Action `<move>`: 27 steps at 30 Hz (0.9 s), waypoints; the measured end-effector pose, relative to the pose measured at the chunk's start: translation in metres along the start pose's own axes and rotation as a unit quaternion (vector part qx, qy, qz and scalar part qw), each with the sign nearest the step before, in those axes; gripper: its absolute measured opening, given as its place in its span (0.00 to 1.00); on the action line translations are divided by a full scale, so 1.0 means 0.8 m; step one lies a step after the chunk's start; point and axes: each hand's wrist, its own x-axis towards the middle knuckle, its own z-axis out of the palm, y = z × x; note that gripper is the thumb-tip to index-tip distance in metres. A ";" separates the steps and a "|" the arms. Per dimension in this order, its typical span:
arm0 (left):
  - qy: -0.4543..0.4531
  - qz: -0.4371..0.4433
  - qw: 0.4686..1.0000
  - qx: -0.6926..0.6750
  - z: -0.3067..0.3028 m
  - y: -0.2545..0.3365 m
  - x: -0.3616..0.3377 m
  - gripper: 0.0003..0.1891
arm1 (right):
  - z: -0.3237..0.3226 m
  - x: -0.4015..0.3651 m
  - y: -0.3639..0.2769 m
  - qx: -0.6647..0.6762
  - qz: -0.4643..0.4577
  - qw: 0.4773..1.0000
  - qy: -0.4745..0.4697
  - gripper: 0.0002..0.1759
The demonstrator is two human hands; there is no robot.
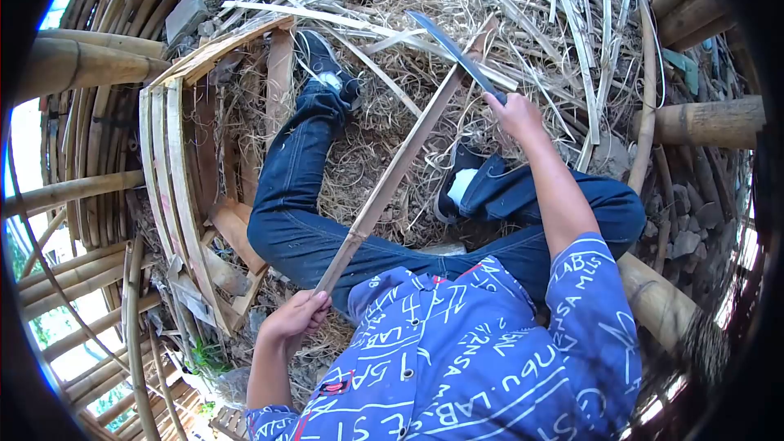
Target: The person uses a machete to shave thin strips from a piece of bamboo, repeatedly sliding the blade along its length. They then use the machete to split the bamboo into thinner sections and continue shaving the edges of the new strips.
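Note:
A long split bamboo strip [402,162] runs slantwise across my lap, from lower left up to the ground beyond my feet. My left hand [296,315] is closed around its near end. In my right hand [516,114] is a machete [447,42], gripped at the handle, its dark blade pointing up and left. The blade crosses over the bamboo strip close to the strip's far end. My legs, in dark jeans, are bent on either side of the strip.
Curly shavings and thin bamboo slats [572,33] cover the ground ahead. A wooden crate-like frame [175,171] stands to the left of my leg. Thick bamboo poles [706,122] jut in at the right, and more poles [90,61] form a wall at the left.

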 end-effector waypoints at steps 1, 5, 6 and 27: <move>0.001 0.006 1.000 0.000 -0.005 -0.003 0.001 0.18 | -0.002 -0.004 -0.007 0.014 -0.003 1.000 -0.002 0.42; -0.024 -0.004 0.999 -0.025 -0.016 -0.005 0.005 0.19 | -0.014 -0.048 -0.026 -0.022 -0.089 0.994 -0.061 0.41; -0.030 -0.004 0.999 -0.015 -0.021 -0.005 0.001 0.18 | -0.011 -0.042 -0.018 -0.053 -0.092 0.993 -0.049 0.41; -0.099 0.000 0.993 -0.058 -0.045 -0.019 0.002 0.19 | -0.044 0.000 0.041 -0.031 -0.029 0.999 0.025 0.40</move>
